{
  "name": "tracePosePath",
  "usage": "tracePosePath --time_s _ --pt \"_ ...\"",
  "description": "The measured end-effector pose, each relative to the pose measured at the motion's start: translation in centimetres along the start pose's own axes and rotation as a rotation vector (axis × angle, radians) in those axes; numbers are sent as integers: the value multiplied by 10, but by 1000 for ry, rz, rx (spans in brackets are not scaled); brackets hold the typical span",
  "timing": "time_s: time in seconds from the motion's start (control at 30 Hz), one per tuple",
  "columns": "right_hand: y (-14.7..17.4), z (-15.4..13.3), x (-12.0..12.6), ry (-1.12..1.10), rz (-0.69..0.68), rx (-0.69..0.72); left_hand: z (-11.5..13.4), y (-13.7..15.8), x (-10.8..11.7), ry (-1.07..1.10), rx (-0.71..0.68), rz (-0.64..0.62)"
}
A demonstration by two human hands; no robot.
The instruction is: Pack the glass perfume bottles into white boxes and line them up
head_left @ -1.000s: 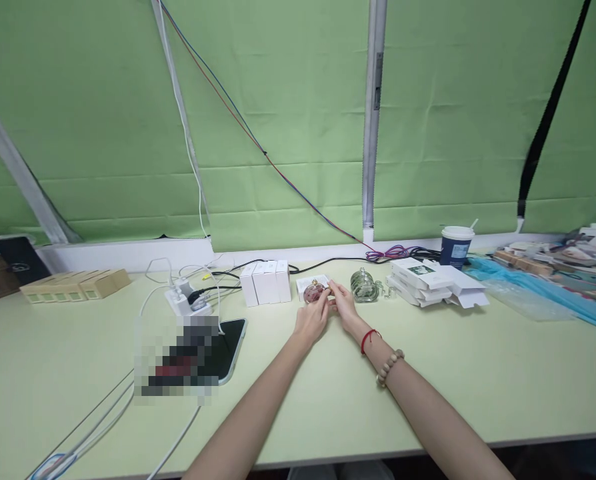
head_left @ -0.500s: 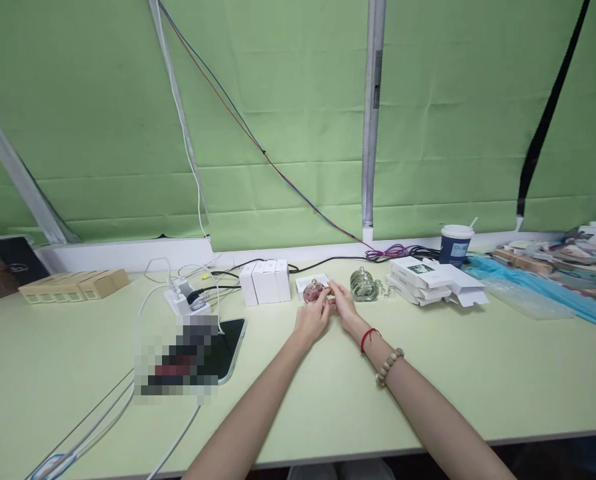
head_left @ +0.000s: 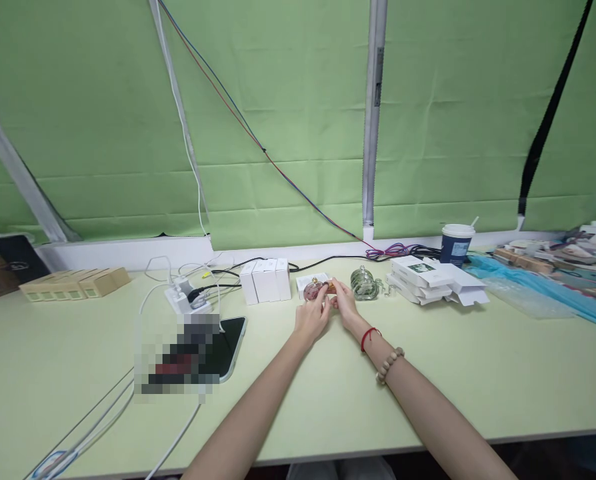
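At the middle of the table, my left hand (head_left: 312, 319) and my right hand (head_left: 347, 305) meet with fingers closed. Between the fingertips shows a small amber-brown piece (head_left: 331, 287), too small to name; my right fingers pinch it. My left fingertips reach the same spot, and what they grip is hidden. Just behind my left hand stands a pink glass jar (head_left: 311, 291) with a gold-coloured knob, partly covered by the fingers. To the right of my right hand sit clear glass vessels (head_left: 363, 285) in a close row. Behind the pink jar lies a flat white box (head_left: 301, 285).
White boxes (head_left: 265, 282) stand left of the hands. Opened white cartons (head_left: 423, 280) and a lidded paper cup (head_left: 455, 245) are at right. A tablet (head_left: 231, 350), power strip (head_left: 183, 300) and cables lie left. Kraft boxes (head_left: 73, 285) are farther left; blue plastic (head_left: 543, 287) lies far right.
My right fingers have shifted slightly, and more of the amber-brown piece shows between the fingertips. Both forearms stay in nearly the same place.
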State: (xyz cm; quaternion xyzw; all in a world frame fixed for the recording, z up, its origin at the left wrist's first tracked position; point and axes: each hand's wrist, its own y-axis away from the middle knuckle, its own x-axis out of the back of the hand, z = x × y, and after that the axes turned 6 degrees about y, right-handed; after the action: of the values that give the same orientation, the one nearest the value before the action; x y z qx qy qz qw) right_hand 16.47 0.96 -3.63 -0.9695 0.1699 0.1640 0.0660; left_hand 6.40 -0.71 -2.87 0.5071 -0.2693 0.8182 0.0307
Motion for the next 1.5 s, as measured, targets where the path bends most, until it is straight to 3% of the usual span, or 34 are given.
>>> tracePosePath --time_s 0.2,0.3,0.37,0.5,0.57,0.77,0.87,0.97,1.17,1.3,1.5 --pt "-1 -1 -1 36 47 86 -4 1 0 235 8 65" --pt "-1 -1 -2 66 63 117 -2 2 -1 601 84 153" --pt "1 -2 -2 98 41 136 1 1 -2 905 232 171" --pt "4 -1 -3 237 -12 234 7 -6 -2 1332 630 14" --pt "5 1 -2 316 -25 295 7 -9 -1 1465 753 -79" --pt "1 5 -1 416 -56 316 -8 -14 1 1792 795 -254" --pt "1 5 -1 426 -63 360 -13 -14 0 1799 817 -298" --pt "3 5 0 476 -58 376 -10 -14 -1 1723 729 -306" --pt "7 2 5 529 24 415 1 -12 -6 1147 490 -249" --pt "4 -1 9 500 84 425 0 -5 -1 894 267 -442" --pt "7 -4 17 550 -22 440 8 6 20 723 -96 -801"
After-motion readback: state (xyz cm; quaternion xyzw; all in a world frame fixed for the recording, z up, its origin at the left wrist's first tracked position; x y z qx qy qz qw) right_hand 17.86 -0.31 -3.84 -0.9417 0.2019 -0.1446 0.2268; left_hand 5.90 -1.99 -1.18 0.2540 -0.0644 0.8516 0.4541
